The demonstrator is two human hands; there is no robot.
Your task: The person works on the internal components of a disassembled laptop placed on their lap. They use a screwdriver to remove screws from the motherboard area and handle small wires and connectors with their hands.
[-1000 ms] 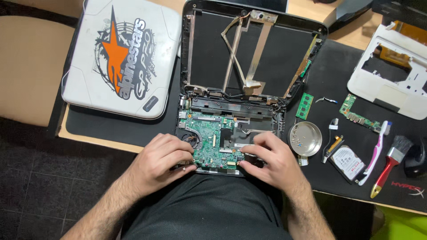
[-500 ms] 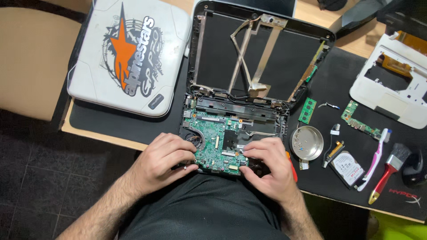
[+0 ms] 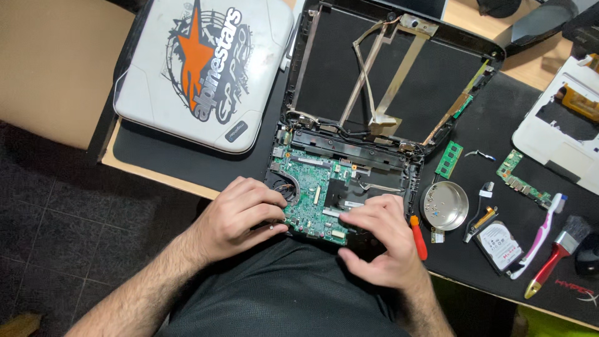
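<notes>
Resting at the worktop's near edge, the green circuit board (image 3: 315,200) lies between both hands, long axis left to right. The left hand (image 3: 240,215) presses curled fingers on its left end; the right hand (image 3: 380,240), fingers loosely spread, covers its right end.
</notes>
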